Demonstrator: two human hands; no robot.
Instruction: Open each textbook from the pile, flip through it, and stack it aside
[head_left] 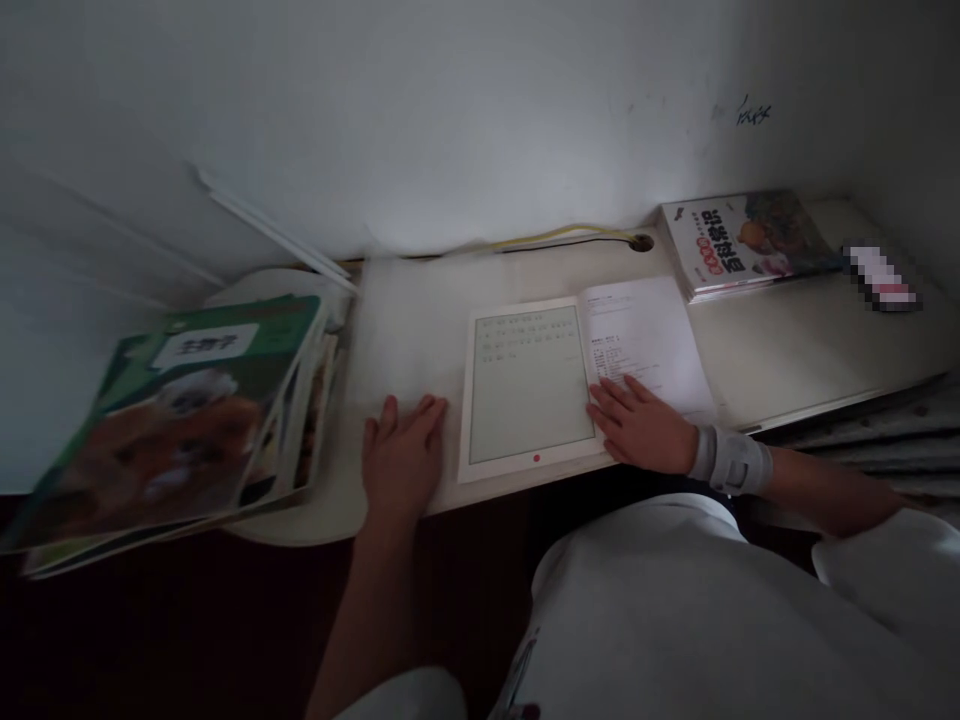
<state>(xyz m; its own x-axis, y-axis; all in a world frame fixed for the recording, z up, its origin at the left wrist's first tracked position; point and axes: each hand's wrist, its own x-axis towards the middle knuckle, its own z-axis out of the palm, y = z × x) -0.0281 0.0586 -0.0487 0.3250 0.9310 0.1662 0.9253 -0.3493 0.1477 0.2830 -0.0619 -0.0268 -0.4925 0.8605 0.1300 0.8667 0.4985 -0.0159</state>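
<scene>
An open book (526,390) lies on the white desk. Its left page has a bordered, pale green panel with a few lines of print, and its right page (637,310) is white with small text. My right hand (643,425) rests flat on the lower part of the right page by the fold, fingers stretched out, a grey band (729,460) round the wrist. To the left of the book, my left hand (405,450) lies on the desk top near its front edge. Its fingers are slightly apart and hold nothing.
A stack of books with a green-covered one (195,400) on top overhangs the desk's left end. Another stack (750,245) stands at the back right, beside a pixelated item (881,275). A yellow cable (555,234) runs along the wall to a hole (641,243).
</scene>
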